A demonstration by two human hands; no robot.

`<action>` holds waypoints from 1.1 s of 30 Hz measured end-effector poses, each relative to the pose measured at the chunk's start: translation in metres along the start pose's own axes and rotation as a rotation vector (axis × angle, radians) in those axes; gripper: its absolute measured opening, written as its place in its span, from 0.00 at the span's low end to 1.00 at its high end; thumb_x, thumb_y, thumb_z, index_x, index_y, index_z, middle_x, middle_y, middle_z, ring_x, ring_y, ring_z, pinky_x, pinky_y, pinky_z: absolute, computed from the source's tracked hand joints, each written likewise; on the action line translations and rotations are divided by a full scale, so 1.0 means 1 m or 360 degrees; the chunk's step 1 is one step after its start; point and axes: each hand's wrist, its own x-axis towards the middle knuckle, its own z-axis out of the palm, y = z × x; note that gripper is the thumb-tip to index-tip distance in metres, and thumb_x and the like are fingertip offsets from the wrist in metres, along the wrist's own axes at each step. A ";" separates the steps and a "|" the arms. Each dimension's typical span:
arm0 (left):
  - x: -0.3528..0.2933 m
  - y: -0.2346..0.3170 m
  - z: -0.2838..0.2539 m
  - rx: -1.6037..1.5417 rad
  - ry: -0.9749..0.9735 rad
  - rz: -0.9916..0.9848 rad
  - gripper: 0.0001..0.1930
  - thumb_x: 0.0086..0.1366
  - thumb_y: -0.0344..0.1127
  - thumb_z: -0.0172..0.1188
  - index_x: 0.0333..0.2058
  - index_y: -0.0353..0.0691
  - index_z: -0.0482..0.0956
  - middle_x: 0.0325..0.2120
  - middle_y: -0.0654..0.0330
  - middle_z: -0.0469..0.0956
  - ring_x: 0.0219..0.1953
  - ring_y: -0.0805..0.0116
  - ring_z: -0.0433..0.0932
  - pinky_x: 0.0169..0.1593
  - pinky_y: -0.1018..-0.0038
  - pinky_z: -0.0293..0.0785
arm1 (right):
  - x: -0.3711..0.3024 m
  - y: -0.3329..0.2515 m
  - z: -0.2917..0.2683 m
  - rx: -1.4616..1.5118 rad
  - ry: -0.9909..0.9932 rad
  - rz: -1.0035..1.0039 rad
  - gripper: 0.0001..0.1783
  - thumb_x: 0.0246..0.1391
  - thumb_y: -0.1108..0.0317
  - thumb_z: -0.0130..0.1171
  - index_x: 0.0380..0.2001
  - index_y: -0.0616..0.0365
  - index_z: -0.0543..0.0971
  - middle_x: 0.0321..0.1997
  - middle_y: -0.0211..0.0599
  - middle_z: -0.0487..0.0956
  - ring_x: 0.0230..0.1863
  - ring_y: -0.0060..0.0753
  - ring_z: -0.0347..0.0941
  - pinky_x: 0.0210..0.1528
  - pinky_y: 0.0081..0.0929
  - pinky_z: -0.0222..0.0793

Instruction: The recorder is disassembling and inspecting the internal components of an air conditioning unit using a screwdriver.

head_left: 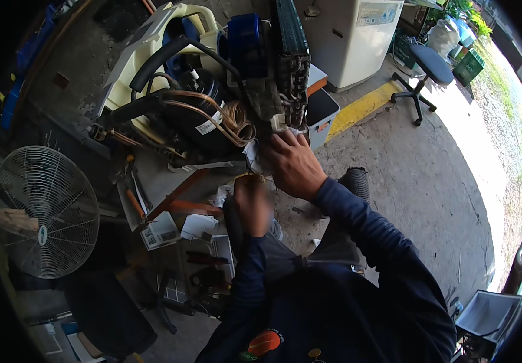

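An opened cooling unit (211, 91) stands ahead of the worker, whose right hand (297, 164) bends its fingers over the near right corner, perhaps for steadiness; the blurred left hand (253, 209) curls just below. What either grips, how tightly, cannot be told.

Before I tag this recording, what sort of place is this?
Probably a repair workshop or garage, partly open to daylight on the right. What suggests it: coiled copper tubing, a black cylinder that looks like a compressor, and an orange-handled tool at the left.
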 end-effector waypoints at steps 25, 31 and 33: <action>0.036 -0.013 0.019 -0.0066 0.0129 -0.0321 0.25 0.69 0.57 0.62 0.31 0.37 0.71 0.24 0.61 0.68 0.27 0.69 0.66 0.35 0.70 0.65 | 0.005 0.043 -0.015 -0.0035 -0.0287 -0.0560 0.16 0.56 0.71 0.58 0.49 0.58 0.76 0.49 0.43 0.75 0.41 0.42 0.74 0.49 0.40 0.71; 0.036 -0.014 0.012 0.0089 0.0080 -0.0407 0.25 0.69 0.56 0.61 0.30 0.36 0.70 0.24 0.60 0.68 0.28 0.68 0.66 0.36 0.70 0.65 | 0.008 0.037 -0.036 -0.0220 -0.0471 -0.0410 0.18 0.57 0.73 0.58 0.51 0.60 0.72 0.45 0.44 0.75 0.40 0.44 0.76 0.51 0.43 0.71; 0.036 -0.017 0.010 0.0079 0.0074 -0.0427 0.25 0.69 0.56 0.61 0.30 0.36 0.70 0.24 0.60 0.69 0.28 0.68 0.67 0.35 0.70 0.65 | 0.015 0.029 -0.042 -0.0378 -0.0639 -0.0329 0.20 0.57 0.73 0.59 0.52 0.60 0.71 0.44 0.44 0.76 0.40 0.44 0.77 0.51 0.45 0.71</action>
